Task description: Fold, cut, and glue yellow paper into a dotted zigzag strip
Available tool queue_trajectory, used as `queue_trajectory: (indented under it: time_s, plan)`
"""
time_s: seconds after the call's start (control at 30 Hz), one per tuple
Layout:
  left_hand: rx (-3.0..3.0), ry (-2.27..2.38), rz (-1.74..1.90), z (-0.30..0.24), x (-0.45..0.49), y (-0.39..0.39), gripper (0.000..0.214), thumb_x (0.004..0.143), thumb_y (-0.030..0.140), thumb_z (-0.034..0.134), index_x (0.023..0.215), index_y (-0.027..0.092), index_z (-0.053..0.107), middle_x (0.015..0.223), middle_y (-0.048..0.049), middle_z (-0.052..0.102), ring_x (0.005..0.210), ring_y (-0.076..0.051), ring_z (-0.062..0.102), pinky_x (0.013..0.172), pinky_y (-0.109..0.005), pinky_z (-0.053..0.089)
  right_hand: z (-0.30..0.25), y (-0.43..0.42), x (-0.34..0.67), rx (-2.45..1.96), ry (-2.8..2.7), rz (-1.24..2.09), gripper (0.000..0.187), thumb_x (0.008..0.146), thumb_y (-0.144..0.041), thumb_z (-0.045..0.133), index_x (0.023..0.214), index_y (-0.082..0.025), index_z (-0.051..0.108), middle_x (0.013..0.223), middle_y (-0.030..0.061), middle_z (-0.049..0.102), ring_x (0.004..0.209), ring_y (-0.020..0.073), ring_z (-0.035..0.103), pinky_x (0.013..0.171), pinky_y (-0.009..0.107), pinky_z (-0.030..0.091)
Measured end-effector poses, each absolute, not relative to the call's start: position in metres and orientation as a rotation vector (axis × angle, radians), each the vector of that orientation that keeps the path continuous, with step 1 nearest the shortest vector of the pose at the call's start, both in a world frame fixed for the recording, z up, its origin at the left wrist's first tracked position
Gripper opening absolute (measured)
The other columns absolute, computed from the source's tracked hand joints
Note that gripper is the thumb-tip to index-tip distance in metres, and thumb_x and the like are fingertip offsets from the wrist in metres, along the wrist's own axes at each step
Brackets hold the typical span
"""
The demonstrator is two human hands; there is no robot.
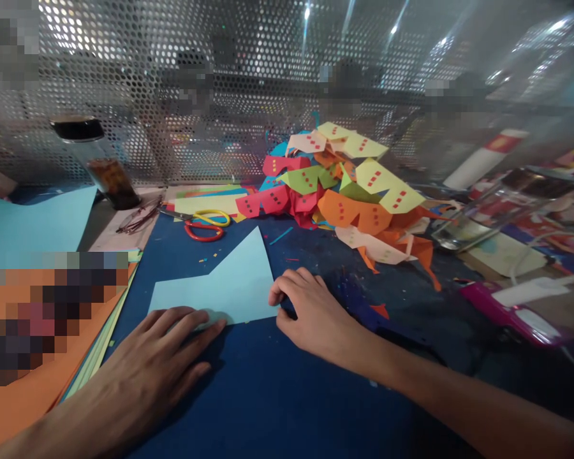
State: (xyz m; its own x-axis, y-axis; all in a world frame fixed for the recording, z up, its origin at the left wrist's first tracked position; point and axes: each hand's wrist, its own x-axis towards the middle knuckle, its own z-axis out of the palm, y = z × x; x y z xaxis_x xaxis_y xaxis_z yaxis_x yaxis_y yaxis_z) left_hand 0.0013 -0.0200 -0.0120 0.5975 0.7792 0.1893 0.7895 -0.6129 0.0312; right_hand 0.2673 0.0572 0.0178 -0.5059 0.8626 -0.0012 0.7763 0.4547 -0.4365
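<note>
A sheet of light blue paper (220, 296) lies on the dark blue table top, its upper edge slanting up to a point at the right. My left hand (172, 344) rests flat with fingers stretched, the fingertips on the paper's lower left edge. At the paper's right edge is my right hand (316, 312), its fingers loosely curled and the thumb apart from them, close to the lower right corner. Scissors (205, 226) with one red and one yellow handle lie behind the paper.
Colourful paper masks (354, 204) are heaped at the back. A lidded bottle (105, 166) stands left, near stacked coloured paper (71, 357). On the right are a glass jar (497, 197) and a magenta device (511, 312) with a white cable. A perforated metal screen (220, 140) stands behind.
</note>
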Motion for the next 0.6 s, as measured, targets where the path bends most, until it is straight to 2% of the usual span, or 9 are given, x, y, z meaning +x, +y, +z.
queue_trajectory:
  time_s: [0.27,0.4,0.5,0.6]
  plan:
    - [-2.761,-1.351,-0.318,-0.014,0.001,-0.018,0.047,0.096,0.035,0.055,0.142,0.032,0.046,0.122,-0.0043,0.065,0.106,-0.025,0.058,0.089,-0.039,0.05,0.019,0.061,0.275,-1.384,-2.513,0.612,0.031,0.071,0.004,0.048,0.085,-0.022,0.057,0.098,-0.0001,0.062,0.101,0.0207,0.053,0.083,0.037,0.034]
    - [-2.771,-1.418,-0.348,-0.014,0.002,-0.016,0.043,0.097,0.029,0.052,0.14,0.034,0.049,0.121,-0.0034,0.064,0.106,-0.024,0.058,0.091,-0.039,0.049,0.019,0.061,0.277,-1.251,-2.49,0.603,0.034,0.077,0.005,0.046,0.092,-0.022,0.061,0.101,0.0004,0.063,0.1,0.0185,0.054,0.087,0.036,0.035]
    - [-2.802,-1.526,-0.473,-0.011,0.004,-0.014,0.036,0.098,0.024,0.048,0.132,0.034,0.056,0.118,-0.003,0.063,0.106,-0.022,0.057,0.09,-0.038,0.049,0.017,0.059,0.277,-1.065,-2.557,0.593,0.03,0.084,0.001,0.047,0.095,-0.021,0.064,0.103,0.0017,0.064,0.099,0.0182,0.054,0.089,0.035,0.035]
    - [-2.812,-1.659,-0.63,-0.006,0.01,-0.009,0.025,0.099,0.023,0.045,0.115,0.029,0.064,0.111,-0.0043,0.062,0.103,-0.021,0.057,0.087,-0.036,0.049,0.014,0.059,0.277,-0.971,-2.642,0.542,0.027,0.087,-0.001,0.047,0.093,-0.02,0.065,0.102,0.0028,0.066,0.095,0.0186,0.055,0.087,0.036,0.034]
